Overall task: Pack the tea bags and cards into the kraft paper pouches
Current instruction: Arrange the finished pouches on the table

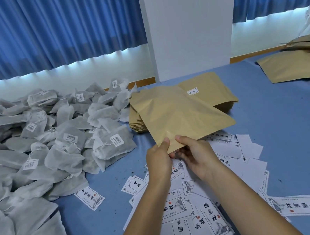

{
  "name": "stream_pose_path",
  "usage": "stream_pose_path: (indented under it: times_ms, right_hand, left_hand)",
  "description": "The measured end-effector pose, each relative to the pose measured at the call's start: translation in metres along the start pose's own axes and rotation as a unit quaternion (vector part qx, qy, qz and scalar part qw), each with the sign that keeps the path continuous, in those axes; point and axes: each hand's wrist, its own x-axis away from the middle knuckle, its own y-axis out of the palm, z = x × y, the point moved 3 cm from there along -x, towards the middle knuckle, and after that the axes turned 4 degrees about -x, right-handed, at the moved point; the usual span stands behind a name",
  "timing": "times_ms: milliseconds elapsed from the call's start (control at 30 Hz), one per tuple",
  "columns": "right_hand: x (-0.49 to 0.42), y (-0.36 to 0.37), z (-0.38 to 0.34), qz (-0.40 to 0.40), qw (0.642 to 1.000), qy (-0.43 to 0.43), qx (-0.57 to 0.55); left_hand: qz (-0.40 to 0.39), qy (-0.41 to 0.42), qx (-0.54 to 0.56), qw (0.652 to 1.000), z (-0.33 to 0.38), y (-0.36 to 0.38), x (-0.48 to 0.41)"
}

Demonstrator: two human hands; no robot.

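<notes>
Pouch [180, 117] is held off the table [286, 136], gripped by both hands at its near left corner. The left hand [159, 159] and right hand [195, 155] sit close together, thumbs on top of the paper and fingers curled beneath. Its long axis runs away from the person, the far end skewed a little to the left. I'd guess the near edge is the mouth and the hands are parting it, though the opening itself can't be made out.

Directly under the wrists, and spreading right, lie the cards [177, 208], scattered loose and overlapping. Either hand could drop straight onto them. The tea bags [51, 138] are heaped well to the left, so the left hand is the nearer one for those.

Behind the held pouch is a flat stack of pouches [213, 91], with more pouches [295, 67] far right.

Each card has a thin black border, a small ink figure, a red seal and large characters that seem to read 中國茶材. The tea bags carry white barcode tags, too small to read. A small white slip on the stack has characters I can't make out.
</notes>
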Motion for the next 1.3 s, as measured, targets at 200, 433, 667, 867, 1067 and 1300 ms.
stream_pose_path:
  times_ms: [200, 433, 667, 867, 1067, 1300]
  right_hand:
    - [0.0, -0.003, -0.004, 0.007, 1.0, -0.013, 0.018]
    - [-0.003, -0.007, -0.008, -0.001, 0.999, -0.032, -0.038]
    - [-0.002, -0.007, -0.013, 0.004, 0.999, -0.021, -0.027]
    - [-0.004, -0.013, -0.021, 0.018, 0.997, -0.042, -0.062]
    - [-0.004, -0.017, -0.025, 0.043, 0.997, -0.063, -0.035]
    - [-0.008, -0.024, -0.026, 0.055, 0.995, -0.044, -0.073]
  left_hand:
    - [0.008, 0.003, -0.019, 1.0, 0.0, -0.001, 0.001]
    - [0.014, 0.006, -0.029, 0.999, 0.0, -0.002, 0.002]
    - [0.023, 0.009, -0.027, 0.999, 0.002, -0.001, 0.004]
    - [0.032, 0.014, -0.025, 0.999, 0.004, -0.001, 0.007]
    - [0.04, 0.047, -0.051, 0.997, 0.007, 0.0, 0.01]
    - [0.027, 0.052, -0.039, 0.998, 0.008, 0.001, 0.013]
